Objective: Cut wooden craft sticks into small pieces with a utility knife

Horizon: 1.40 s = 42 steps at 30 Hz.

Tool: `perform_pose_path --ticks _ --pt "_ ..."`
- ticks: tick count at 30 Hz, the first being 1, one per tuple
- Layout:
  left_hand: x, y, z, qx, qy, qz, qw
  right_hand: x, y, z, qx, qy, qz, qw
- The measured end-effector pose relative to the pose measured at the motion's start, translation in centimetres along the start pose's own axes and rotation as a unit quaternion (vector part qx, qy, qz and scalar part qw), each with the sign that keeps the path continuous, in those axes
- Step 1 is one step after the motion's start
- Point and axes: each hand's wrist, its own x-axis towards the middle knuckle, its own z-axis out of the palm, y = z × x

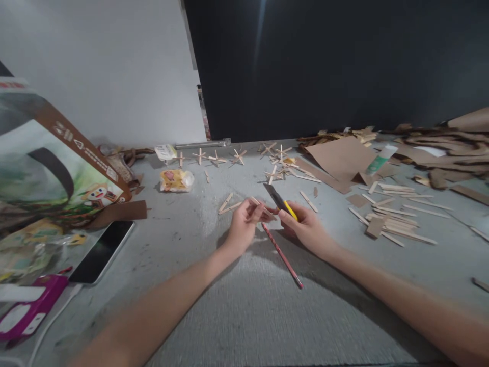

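My left hand is closed on a short wooden craft stick, pinched between thumb and fingers. In my right hand is a yellow and black utility knife, its blade end pointing up and away to the left. The fingertips of both hands come close together around the stick's right end; whether the right fingers touch it I cannot tell. Under the hands a red patterned pencil lies on the grey table. Two craft sticks lie just left of my left hand, and another stick beyond my right.
Several star-shaped stick pieces stand along the back. Right are loose craft sticks, cardboard and a glue stick. Left are a wrapped snack, a phone, a purple object and a printed bag.
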Motion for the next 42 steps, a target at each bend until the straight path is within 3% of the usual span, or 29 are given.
perform_pose_path --ticks 5,11,19,25,38,42 --pt "0.3 -0.7 -1.1 -0.013 -0.016 -0.033 0.999 0.5 0.5 -2.1 -0.184 0.027 -0.1 0.977" --pt "0.2 -0.7 -1.0 0.003 -0.037 -0.063 0.997 1.2 1.1 -4.2 -0.385 0.009 -0.24 0.891" --pt "-1.0 1.1 -0.7 0.041 -0.071 -0.065 0.995 1.1 0.1 -4.7 -0.47 -0.031 -0.322 0.821" --pt "-1.1 1.0 -0.7 0.055 -0.069 -0.065 0.994 1.3 0.2 -4.8 -0.496 -0.061 -0.383 0.777" --pt "-1.2 1.2 -0.8 0.047 -0.075 -0.068 0.994 1.3 1.0 -4.9 -0.523 -0.053 -0.38 0.761" --pt "-1.2 1.1 -0.8 0.066 -0.069 -0.065 0.993 1.2 0.8 -4.8 -0.517 -0.061 -0.359 0.775"
